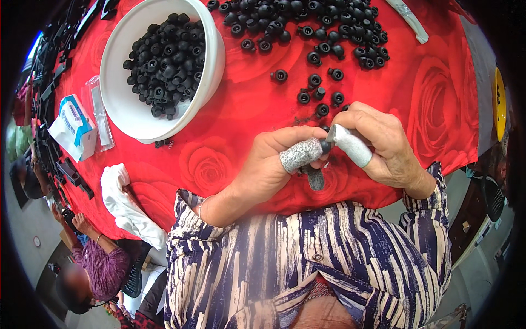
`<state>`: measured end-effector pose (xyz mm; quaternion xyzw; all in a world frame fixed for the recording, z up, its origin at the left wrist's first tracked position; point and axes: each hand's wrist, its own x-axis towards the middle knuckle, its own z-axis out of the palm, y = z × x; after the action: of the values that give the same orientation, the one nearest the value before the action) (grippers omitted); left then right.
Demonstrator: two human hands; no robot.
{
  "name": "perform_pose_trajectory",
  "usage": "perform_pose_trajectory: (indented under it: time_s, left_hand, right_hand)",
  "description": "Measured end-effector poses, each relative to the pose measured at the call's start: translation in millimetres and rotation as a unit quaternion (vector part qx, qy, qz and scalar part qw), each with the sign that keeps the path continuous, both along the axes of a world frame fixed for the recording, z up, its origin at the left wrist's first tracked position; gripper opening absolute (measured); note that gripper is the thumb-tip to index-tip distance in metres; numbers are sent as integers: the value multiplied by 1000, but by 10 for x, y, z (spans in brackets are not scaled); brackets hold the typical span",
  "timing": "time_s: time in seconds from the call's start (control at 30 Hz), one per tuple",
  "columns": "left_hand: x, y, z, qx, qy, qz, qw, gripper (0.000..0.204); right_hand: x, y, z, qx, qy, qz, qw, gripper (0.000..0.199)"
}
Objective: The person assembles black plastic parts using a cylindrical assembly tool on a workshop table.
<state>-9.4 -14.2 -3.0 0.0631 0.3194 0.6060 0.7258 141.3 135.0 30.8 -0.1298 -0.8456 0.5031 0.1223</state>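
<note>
Red rose tablecloth (230, 82), white bowl (120, 93) of black rubber caps at left, loose pile (312, 22) at top. Left hand (274, 162) and right hand (378, 140), fingers wrapped, pinch one cap (325, 146) between them, above table's near edge.

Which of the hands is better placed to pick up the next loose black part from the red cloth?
Probably the right hand: the loose black parts lie just beyond its fingers. The left hand sits farther from them.
</note>
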Motion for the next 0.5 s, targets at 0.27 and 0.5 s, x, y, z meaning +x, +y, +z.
perform_pose_trajectory:
  time_s: [0.27, 0.5]
  left_hand:
    - [-6, -13, -8, 5, 11, -5, 1000, 26]
    - [-7, -11, 7, -2, 17, -14, 1000, 26]
  right_hand:
    - [-6, 17, 49, -26, -16, 18, 999, 21]
    - [-3, 17, 5, 2, 10, 24, 1000, 19]
